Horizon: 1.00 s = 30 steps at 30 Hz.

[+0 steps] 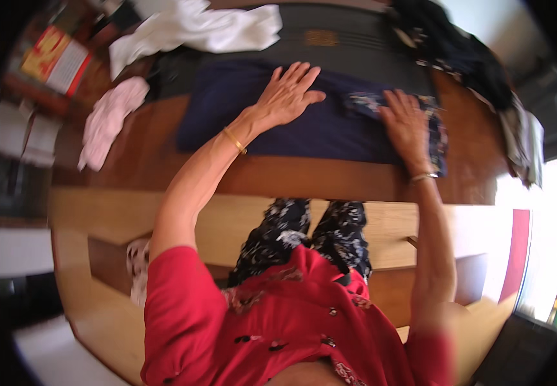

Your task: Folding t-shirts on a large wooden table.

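Note:
A navy blue cloth garment (240,125) lies folded flat across a brown wooden table (288,176) and a dark panel set in its top. At its right end the cloth has a patterned, embroidered-looking part (437,140). My left hand (290,94) is over the middle of the garment, palm down, with the thumb apart from the fingers. My right hand (406,123) is palm down at the patterned end, fingers stretched forward and slightly blurred. Neither hand grips anything. Whether the left palm presses on the cloth I cannot tell.
A crumpled white cloth (211,29) lies at the back left, with a pink cloth (112,120) nearer me. Dark clothes (471,58) and a grey-white cloth (522,140) hang over the right edge. A red and yellow printed box (56,60) stands far left.

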Each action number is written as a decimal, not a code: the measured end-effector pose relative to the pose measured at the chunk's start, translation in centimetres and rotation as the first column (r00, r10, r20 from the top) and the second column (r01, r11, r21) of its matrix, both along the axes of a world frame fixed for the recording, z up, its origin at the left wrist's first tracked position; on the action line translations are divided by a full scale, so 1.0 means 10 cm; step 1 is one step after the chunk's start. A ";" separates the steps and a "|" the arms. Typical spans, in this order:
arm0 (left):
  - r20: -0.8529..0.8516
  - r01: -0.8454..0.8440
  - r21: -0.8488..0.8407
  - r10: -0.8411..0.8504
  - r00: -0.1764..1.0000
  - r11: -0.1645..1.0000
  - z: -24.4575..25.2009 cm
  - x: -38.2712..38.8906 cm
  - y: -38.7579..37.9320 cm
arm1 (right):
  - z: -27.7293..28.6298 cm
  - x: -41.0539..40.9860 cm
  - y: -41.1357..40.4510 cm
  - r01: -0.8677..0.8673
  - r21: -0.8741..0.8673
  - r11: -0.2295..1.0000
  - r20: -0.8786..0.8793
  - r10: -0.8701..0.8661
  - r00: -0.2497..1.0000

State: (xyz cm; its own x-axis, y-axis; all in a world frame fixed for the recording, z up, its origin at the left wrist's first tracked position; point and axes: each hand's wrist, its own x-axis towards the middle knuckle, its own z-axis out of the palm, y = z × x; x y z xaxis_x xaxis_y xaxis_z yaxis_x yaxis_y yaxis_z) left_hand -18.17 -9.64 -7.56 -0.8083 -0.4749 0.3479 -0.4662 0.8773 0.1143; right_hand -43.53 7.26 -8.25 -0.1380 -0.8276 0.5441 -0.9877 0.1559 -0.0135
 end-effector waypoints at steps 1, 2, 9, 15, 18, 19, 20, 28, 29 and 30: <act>0.023 -0.062 0.026 0.061 0.998 0.998 -0.01 0.23 -0.07 | 0.00 0.01 0.00 0.051 0.070 0.996 -0.055 -0.047 0.997; 0.043 -0.106 0.054 0.104 0.994 0.993 0.01 0.43 -0.13 | 0.02 0.01 0.00 0.080 0.133 0.988 -0.022 -0.078 0.997; 0.199 -0.299 0.035 0.287 0.937 0.954 0.06 1.45 -0.38 | 0.05 0.02 0.02 0.042 0.213 0.976 0.053 -0.054 0.997; 0.151 -0.504 0.025 0.495 0.856 0.864 0.19 1.62 -0.35 | 0.05 0.03 0.01 0.049 0.217 0.975 0.076 -0.067 0.995; 0.136 -0.432 -0.348 0.501 0.855 0.832 0.28 1.52 -0.28 | 0.04 0.02 0.02 0.053 0.202 0.978 0.058 -0.066 0.996; 0.110 -0.419 -0.361 0.484 0.868 0.833 0.31 1.43 -0.23 | 0.03 0.01 0.02 0.054 0.215 0.975 0.026 -0.061 0.998; 0.030 -0.302 -0.271 0.321 0.947 0.914 0.32 1.28 -0.17 | 0.02 0.00 0.03 0.047 0.198 0.979 -0.023 -0.043 0.999; -0.167 0.259 0.041 -0.249 0.954 0.965 0.08 -0.29 1.01 | 0.04 -0.01 0.01 0.028 0.226 0.974 0.074 -0.046 0.996; -0.184 0.256 -0.016 -0.254 0.949 0.967 0.04 -0.34 1.08 | 0.05 0.00 0.02 0.054 0.239 0.970 0.091 -0.078 0.993; -0.163 0.233 0.011 -0.228 0.960 0.972 0.02 -0.35 1.07 | 0.06 0.00 0.03 0.062 0.248 0.967 0.083 -0.085 0.993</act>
